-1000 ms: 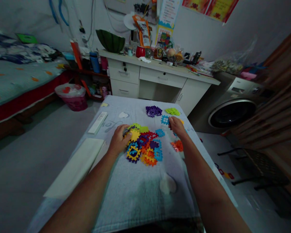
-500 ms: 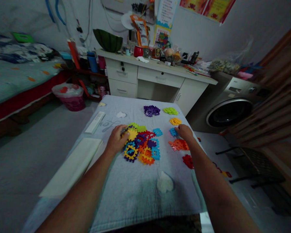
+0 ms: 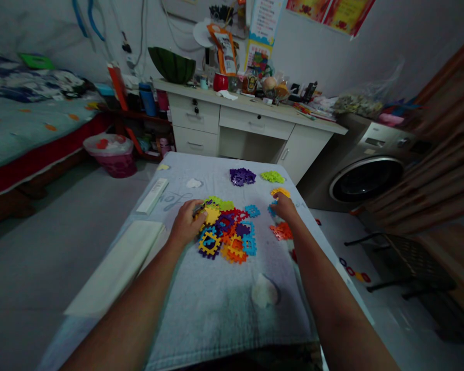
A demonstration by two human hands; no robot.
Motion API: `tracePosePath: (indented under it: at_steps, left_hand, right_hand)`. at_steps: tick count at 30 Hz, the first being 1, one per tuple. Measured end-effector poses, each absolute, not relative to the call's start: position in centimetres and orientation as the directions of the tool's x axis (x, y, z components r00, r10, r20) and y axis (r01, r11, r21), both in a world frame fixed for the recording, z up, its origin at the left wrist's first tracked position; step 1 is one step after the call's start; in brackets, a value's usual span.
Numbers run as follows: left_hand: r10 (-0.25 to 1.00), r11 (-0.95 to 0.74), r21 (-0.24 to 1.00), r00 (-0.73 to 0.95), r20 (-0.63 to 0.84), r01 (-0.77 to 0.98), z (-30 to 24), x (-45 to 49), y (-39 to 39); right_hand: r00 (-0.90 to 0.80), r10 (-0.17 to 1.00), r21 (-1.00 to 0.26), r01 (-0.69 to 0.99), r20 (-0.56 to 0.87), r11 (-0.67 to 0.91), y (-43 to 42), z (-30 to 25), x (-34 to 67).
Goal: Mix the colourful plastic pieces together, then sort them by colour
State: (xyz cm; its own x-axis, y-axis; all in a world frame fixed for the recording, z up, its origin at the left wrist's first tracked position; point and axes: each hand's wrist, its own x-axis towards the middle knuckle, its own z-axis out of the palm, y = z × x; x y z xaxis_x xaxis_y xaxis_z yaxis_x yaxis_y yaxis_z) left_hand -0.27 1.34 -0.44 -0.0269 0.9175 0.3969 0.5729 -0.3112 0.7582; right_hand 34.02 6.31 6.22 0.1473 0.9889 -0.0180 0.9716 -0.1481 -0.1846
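A mixed heap of notched plastic building tiles (image 3: 232, 234) in several colours lies at the middle of the cloth-covered table (image 3: 216, 309). My left hand (image 3: 186, 222) rests at the heap's left side, with thumb and fingers closed on a yellow building tile (image 3: 211, 214) and darker tiles by it. Over on the right, my right hand (image 3: 286, 207) hovers with curled fingers between blue tiles (image 3: 271, 208), partly hidden by it, and a small yellow pile (image 3: 279, 191). Whether anything is in those fingers is hidden.
Purple tiles (image 3: 242, 176) and lime-green tiles (image 3: 272, 176) lie at the far side. Orange tiles (image 3: 281, 231) sit below my right hand; red ones are mostly behind my forearm. A white box (image 3: 152, 196) and a folded pale sheet (image 3: 119, 268) lie on the left.
My right hand has moved a little left and away from me, off the blue tiles toward the yellow pile. My left hand has stayed nearly still at the heap.
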Motion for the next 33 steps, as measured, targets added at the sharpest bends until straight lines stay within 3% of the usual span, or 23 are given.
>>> tracePosePath:
  at_steps: [2,5,9,14,17,22,27,33]
  left_hand:
    - [0.917,-0.316,0.755,-0.02,0.399,0.575,-0.5,-0.2,1.4]
    - [0.912,-0.326,0.75,-0.017,0.41,0.576,-0.6,-0.2,1.4]
    - [0.913,-0.323,0.746,-0.016,0.408,0.582,-0.6,-0.3,1.3]
    - [0.914,-0.318,0.748,-0.022,0.405,0.583,-0.5,-0.3,1.3]
    - [0.915,-0.317,0.752,-0.024,0.404,0.577,-0.5,-0.3,1.3]
    - [0.919,-0.299,0.761,-0.042,0.392,0.575,-0.5,-0.2,1.2]
    - [0.921,-0.3,0.763,-0.035,0.388,0.573,-0.3,-0.3,1.1]
    - [0.921,-0.303,0.758,-0.027,0.389,0.577,-0.5,-0.3,1.2]
  right_hand:
    - [0.162,0.987,-0.209,0.964,-0.018,-0.162,6.3,6.2,34.8]
    - [0.201,0.98,-0.104,0.974,-0.012,-0.201,6.0,6.2,35.3]
    - [0.206,0.97,-0.02,0.979,0.133,-0.205,5.3,6.2,34.4]
    - [-0.217,0.976,-0.15,0.966,-0.018,0.212,4.8,5.6,31.4]
    - [-0.332,0.941,-0.154,0.935,-0.072,0.318,4.7,5.1,29.7]
    - [-0.298,0.954,-0.192,0.939,-0.033,0.287,4.7,5.0,29.3]
    - [-0.198,0.973,-0.307,0.925,0.114,0.224,5.0,6.8,32.5]
    - [0.186,0.977,-0.571,0.816,0.105,-0.094,5.6,7.4,39.4]
